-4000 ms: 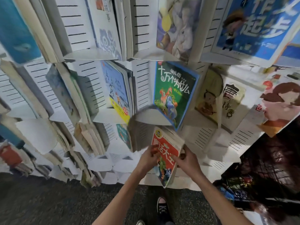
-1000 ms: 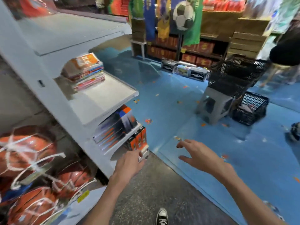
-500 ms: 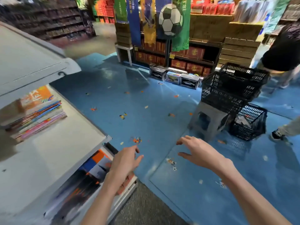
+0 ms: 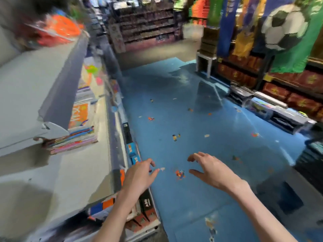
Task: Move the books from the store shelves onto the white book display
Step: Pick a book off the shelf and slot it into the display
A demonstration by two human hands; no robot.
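A glossy blue floor (image 4: 201, 119) strewn with small scraps runs between white store shelves (image 4: 73, 172) and a soccer-ball banner (image 4: 283, 27). A stack of books (image 4: 73, 140) lies on the middle shelf. Left hand (image 4: 138, 177) and right hand (image 4: 211, 168) hover over the floor, each grip wide and holding nothing.

books (image 4: 73, 140): flat stack, pink, blue and orange spines, part tucked under the shelf tier above | orange-covered book (image 4: 78, 116): lying flat just behind the stack | store shelves (image 4: 83, 172): white, tiered, left of view, edges blurred | white book display: not in view
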